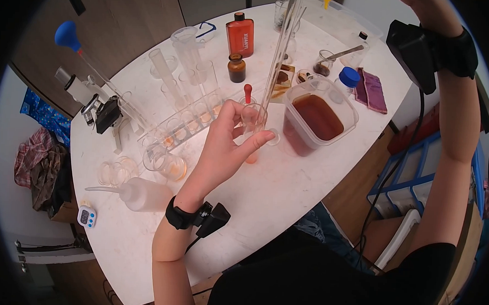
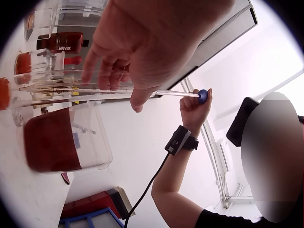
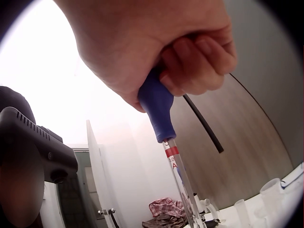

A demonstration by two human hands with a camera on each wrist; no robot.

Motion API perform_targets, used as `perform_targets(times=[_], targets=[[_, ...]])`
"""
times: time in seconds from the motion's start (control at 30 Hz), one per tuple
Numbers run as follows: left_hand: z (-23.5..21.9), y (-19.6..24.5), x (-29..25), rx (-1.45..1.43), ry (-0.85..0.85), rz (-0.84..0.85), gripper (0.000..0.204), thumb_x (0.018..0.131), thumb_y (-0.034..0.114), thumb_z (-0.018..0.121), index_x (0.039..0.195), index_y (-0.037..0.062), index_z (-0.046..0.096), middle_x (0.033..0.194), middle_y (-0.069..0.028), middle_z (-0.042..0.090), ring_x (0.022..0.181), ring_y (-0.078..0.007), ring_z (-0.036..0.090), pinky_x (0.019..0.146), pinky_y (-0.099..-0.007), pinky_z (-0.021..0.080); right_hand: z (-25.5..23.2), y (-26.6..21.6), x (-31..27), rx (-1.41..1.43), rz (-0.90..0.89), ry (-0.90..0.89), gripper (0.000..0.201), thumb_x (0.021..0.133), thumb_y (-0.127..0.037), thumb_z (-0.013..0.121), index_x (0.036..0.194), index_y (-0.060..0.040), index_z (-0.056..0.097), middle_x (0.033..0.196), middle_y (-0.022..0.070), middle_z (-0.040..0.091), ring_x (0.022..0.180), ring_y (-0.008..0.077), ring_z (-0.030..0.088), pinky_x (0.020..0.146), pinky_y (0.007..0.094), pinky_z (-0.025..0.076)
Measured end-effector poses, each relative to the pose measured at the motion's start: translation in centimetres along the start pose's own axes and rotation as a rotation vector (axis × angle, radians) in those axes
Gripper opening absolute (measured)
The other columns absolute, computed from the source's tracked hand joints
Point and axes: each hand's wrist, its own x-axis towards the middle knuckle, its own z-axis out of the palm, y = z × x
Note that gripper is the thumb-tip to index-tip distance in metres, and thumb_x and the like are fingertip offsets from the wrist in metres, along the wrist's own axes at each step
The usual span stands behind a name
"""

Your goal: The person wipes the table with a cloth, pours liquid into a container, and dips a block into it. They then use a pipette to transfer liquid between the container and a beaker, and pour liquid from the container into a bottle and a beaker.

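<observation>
My left hand [image 1: 220,148] [image 2: 147,42] curls its fingers and thumb around a slender glass pipette [image 2: 173,93] [image 3: 179,175], beside clear glassware with orange liquid [image 1: 251,156] at the bottom. Which glass pieces the fingers touch is partly hidden. Raised high, my right hand [image 2: 194,111] [image 3: 156,42] grips the blue rubber bulb [image 2: 203,96] [image 3: 159,107] on the pipette's upper end; a red band and markings show just below the bulb. Right of the left hand, a clear plastic tub [image 1: 350,122] [image 2: 102,137] holds dark red-brown liquid.
Left of the hand stand a rack of small tubes [image 1: 188,123], a tilted beaker [image 1: 156,158], a wash bottle [image 1: 144,194] and a microscope [image 1: 97,100]. Behind are a brown bottle [image 1: 236,69] and a red bottle [image 1: 240,37]. Purple cloths [image 1: 374,91] lie at right.
</observation>
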Motion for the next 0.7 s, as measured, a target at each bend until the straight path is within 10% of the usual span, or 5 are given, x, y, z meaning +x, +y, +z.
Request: perform_targets(times=[0.7], targets=[[0.0, 0.0, 0.0, -0.015, 0.000, -0.002, 0.037, 0.079, 0.022, 0.071, 0.097, 0.0066, 0.043, 0.101, -0.0065, 0.056, 0.098, -0.0161, 0.055, 0.087, -0.0356, 0.044, -1.6, 1.2, 0.7, -0.027, -0.057, 0.047, 0.046, 0.086, -0.051, 0.054, 0.060, -0.0135, 0.054, 0.047, -0.0041, 0.036, 0.036, 0.0062, 0.031, 0.037, 0.0180, 0.019]])
